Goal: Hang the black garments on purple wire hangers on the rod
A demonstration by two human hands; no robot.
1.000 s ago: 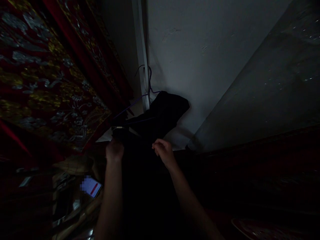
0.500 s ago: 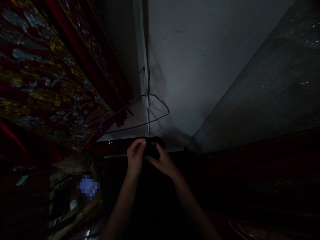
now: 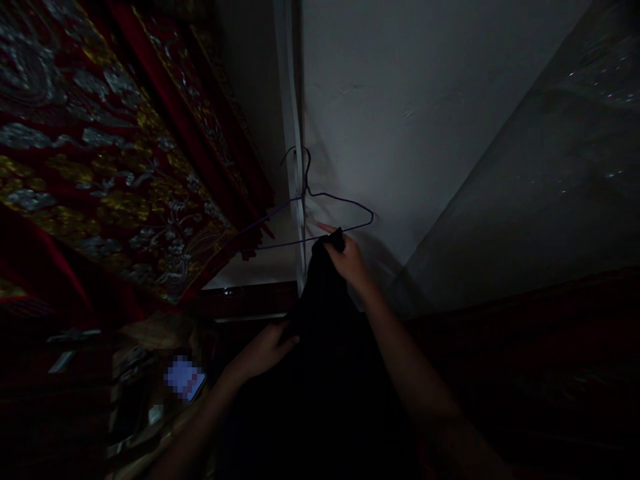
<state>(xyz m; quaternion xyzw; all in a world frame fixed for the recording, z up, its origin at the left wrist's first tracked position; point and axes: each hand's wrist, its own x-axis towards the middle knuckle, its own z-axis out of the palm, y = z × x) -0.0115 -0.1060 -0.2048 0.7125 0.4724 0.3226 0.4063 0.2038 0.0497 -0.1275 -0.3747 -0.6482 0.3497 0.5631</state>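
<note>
The scene is very dim. A thin purple wire hanger (image 3: 320, 217) hangs by its hook from a white vertical strip (image 3: 295, 133) at the wall corner. My right hand (image 3: 347, 257) is raised just below the hanger's bottom bar, fingers pinched on the top of a black garment (image 3: 320, 320). The garment hangs down from that hand into the dark. My left hand (image 3: 263, 347) is lower and to the left, with its fingers closed on the garment's side edge.
A red cloth with gold and silver embroidery (image 3: 100, 167) hangs at the left. A pale wall (image 3: 400, 100) rises behind the hanger, and a dark sloping panel (image 3: 550, 187) fills the right. A lit phone screen (image 3: 185, 378) lies among cluttered items at lower left.
The black garment came off the hanger, which swung bare. My hands bunched it low together, then my right hand lifted its top up to the hanger's bar while my left dropped to its side.
</note>
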